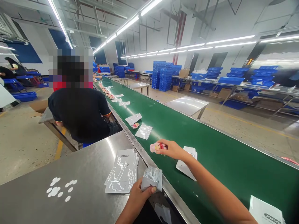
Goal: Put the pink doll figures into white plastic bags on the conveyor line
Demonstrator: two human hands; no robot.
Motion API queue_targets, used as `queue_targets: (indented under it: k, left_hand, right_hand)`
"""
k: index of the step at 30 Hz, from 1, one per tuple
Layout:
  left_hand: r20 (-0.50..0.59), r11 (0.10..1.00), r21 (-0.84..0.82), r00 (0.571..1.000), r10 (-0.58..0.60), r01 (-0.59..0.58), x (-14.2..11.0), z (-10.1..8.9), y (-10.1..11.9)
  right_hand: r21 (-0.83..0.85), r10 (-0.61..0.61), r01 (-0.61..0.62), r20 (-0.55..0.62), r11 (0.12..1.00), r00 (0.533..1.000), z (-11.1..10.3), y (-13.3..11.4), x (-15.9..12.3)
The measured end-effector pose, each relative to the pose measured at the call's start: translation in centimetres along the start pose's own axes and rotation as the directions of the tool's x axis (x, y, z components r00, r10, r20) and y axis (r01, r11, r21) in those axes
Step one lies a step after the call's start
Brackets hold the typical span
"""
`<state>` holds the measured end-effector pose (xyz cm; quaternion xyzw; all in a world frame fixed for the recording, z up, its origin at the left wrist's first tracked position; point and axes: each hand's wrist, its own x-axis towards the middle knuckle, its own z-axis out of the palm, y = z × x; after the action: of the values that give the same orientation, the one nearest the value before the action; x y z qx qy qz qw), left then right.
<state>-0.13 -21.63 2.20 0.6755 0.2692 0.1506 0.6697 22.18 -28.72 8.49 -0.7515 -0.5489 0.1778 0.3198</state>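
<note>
From the head view, the right hand has its fingers pinching a small pink toy, over the green belt. At the toy's 6 o'clock, the left hand pinches a crumpled silver pouch, thumb across its front. A pouch stack lies on the table at that pouch's 9 o'clock. The step in hand looks like picking up the toy; the next move probably calls for keeping both pinches steady.

Co-worker's head blurred out, toy partly hidden by right hand, lower-right packet cut off below
</note>
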Motion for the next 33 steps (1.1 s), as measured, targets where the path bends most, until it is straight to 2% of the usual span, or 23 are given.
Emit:
queue_targets:
  k: [2,5,7,9,12,16,21,23,25,26,28,30,33]
  left_hand:
    - [0.048,1.0,-0.019,0.999,0.016,-0.015,0.6,0.6,0.1]
    - [0.142,0.999,-0.036,0.99,0.018,-0.013,1.2,1.5,0.1]
    - [0.2,0.997,-0.075,0.979,0.023,-0.008,1.4,2.0,-0.1]
    - [0.252,0.992,-0.124,0.966,0.057,-0.026,1.4,2.4,-0.3]
    - [0.285,0.981,-0.18,0.951,0.117,-0.067,1.2,2.8,-0.3]
    - [0.223,0.979,-0.188,0.967,0.123,-0.081,1.0,3.0,0.6]
    - [0.126,0.983,0.007,0.976,0.18,-0.182,1.4,3.6,1.8]
    - [0.166,0.974,0.088,0.967,0.193,-0.209,1.8,3.9,2.2]
    - [0.246,0.966,0.076,0.944,0.221,-0.246,2.2,4.0,2.5]
    - [0.274,0.963,0.034,0.93,0.247,-0.266,2.4,3.8,2.6]
    - [0.259,0.953,-0.065,0.917,0.303,-0.296,2.8,3.1,2.5]
    - [0.174,0.95,-0.108,0.935,0.309,-0.294,3.0,2.2,2.2]
    - [0.065,0.974,-0.096,0.975,0.213,-0.207,2.9,0.7,1.2]
  right_hand:
    - [0.031,-0.176,0.176,-0.013,0.984,0.984,-1.8,-1.8,-2.4]
    - [-0.211,-0.316,0.32,0.056,0.924,0.947,-3.3,-4.1,-5.3]
    - [-0.331,-0.339,0.372,0.152,0.867,0.928,-3.5,-4.8,-6.4]
    - [-0.34,-0.351,0.403,0.206,0.85,0.914,-3.2,-4.9,-6.9]
    - [-0.282,-0.37,0.406,0.173,0.869,0.913,-2.8,-4.6,-7.0]
    - [-0.215,-0.434,0.461,0.162,0.861,0.886,-2.1,-4.9,-7.6]
    - [-0.242,-0.36,0.384,0.138,0.891,0.923,-0.9,-5.5,-8.8]
    - [-0.253,-0.35,0.371,0.124,0.894,0.928,-0.6,-5.2,-8.8]
    - [-0.209,-0.345,0.354,0.076,0.912,0.935,-0.9,-4.2,-8.7]
    - [-0.169,-0.324,0.324,0.027,0.931,0.946,-1.1,-3.5,-8.5]
    - [-0.105,-0.229,0.218,-0.106,0.97,0.968,-1.7,-1.6,-8.1]
    - [-0.107,-0.128,0.107,-0.213,0.988,0.969,-2.2,0.9,-7.4]
    - [-0.153,-0.06,0.024,-0.235,0.988,0.97,-2.4,5.2,-6.1]
